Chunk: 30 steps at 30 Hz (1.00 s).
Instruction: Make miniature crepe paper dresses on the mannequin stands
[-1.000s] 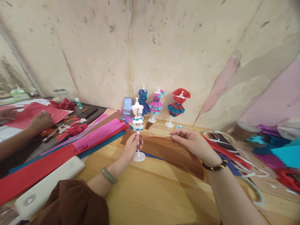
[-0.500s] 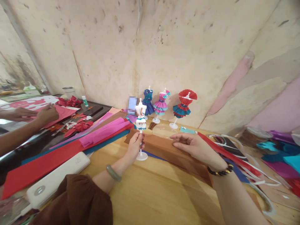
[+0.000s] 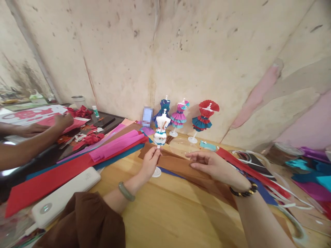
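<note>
My left hand [image 3: 149, 161] is closed round the thin stem of a small white dress-form mannequin [image 3: 162, 123], just below its torso. Strips of white, teal and brown marks cover the mannequin's waist and hips, and its round base shows under my hand. My right hand [image 3: 210, 166] holds nothing; its fingers are slightly bent and apart over folded brown crepe paper [image 3: 176, 164]. Whether the fingertips touch the paper I cannot tell.
Three dressed mannequins, one in blue [image 3: 165, 105], one in pink [image 3: 178, 117] and one in red [image 3: 207, 115], stand by the wall. Coloured paper [image 3: 113, 146] and a white power bank [image 3: 67, 196] lie left. Another person's hand [image 3: 63, 121] works on pink paper.
The mannequin has tilted, its top moving right and its base slightly left. My right hand stays over the brown paper. The other person's hand has shifted right.
</note>
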{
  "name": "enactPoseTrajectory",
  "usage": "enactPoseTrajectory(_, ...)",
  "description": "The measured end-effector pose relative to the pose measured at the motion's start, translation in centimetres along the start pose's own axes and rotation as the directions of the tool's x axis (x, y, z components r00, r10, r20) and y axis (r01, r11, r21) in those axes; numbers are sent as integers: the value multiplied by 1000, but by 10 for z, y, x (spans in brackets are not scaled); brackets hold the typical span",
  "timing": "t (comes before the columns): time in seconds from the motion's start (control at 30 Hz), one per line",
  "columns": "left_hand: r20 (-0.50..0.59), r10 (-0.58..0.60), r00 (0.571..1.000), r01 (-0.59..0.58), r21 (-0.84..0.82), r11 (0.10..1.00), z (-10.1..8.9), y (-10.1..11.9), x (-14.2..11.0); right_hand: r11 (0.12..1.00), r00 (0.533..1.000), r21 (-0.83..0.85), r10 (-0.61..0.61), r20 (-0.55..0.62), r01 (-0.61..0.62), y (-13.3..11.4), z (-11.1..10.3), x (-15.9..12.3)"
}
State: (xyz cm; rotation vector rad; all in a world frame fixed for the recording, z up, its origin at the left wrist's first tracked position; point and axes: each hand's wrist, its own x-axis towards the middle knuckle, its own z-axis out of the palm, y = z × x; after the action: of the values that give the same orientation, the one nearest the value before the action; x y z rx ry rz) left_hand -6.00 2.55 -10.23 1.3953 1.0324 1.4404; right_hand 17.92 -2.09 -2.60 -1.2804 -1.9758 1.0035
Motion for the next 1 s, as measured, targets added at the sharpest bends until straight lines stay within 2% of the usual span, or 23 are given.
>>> enactPoseTrajectory(0.1,41,-47,998,50,-72,996,1,0,1,1000,999,-15,24,39,-23,2,0,2)
enactPoseTrajectory(0.2,54,-52,997,59,-141,988,2,0,1,994,999,-97,47,10,-45,11,-1,5)
enactPoseTrajectory(0.4,49,-36,998,42,-127,991,1,1,2,931,982,-337,88,-170,-141,39,-3,16)
enactPoseTrajectory(0.5,71,-30,997,36,-92,995,2,5,-1,936,949,-336,-3,-315,-109,34,1,18)
enactPoseTrajectory(0.57,109,-37,993,44,-62,997,4,7,-4,969,904,-249,-111,-412,5,19,6,17)
enactPoseTrajectory(0.6,135,-35,990,41,-40,998,6,8,-7,975,866,-209,-167,-472,74,10,9,15)
enactPoseTrajectory(0.63,161,-26,987,28,-12,1000,7,9,-9,969,803,-207,-228,-550,133,0,11,13)
enactPoseTrajectory(0.7,219,8,976,-24,72,997,10,11,-15,927,660,-317,-366,-656,199,-17,15,8)
enactPoseTrajectory(0.77,262,37,964,-85,174,981,11,12,-20,869,568,-429,-488,-663,246,-29,18,5)
enactPoseTrajectory(0.83,282,50,958,-123,247,961,12,13,-23,831,533,-488,-549,-644,267,-33,19,3)
enactPoseTrajectory(1.0,303,82,950,-186,335,924,15,14,-27,831,519,-499,-547,-657,246,-30,19,4)
